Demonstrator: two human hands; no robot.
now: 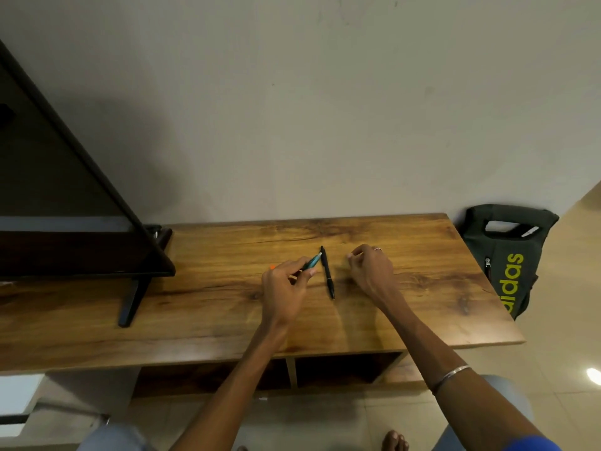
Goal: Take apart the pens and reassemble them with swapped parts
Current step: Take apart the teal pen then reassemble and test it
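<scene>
A black pen [327, 272] lies on the wooden table top [227, 255], its tip toward me. My left hand [283, 289] is just left of it and grips a teal pen [313, 261] that points up and to the right, its light end near the black pen's far end. A small orange bit [272, 267] shows past my left knuckles. My right hand [370, 271] rests on the table to the right of the black pen, fingers curled together near a small pale piece [350, 255]; whether it is pinched I cannot tell.
A dark television [65, 196] on a black foot [131, 304] stands at the left of the table. A dark bag with yellow lettering [507, 255] leans against the wall past the table's right end. Open shelves [341, 369] sit under the top.
</scene>
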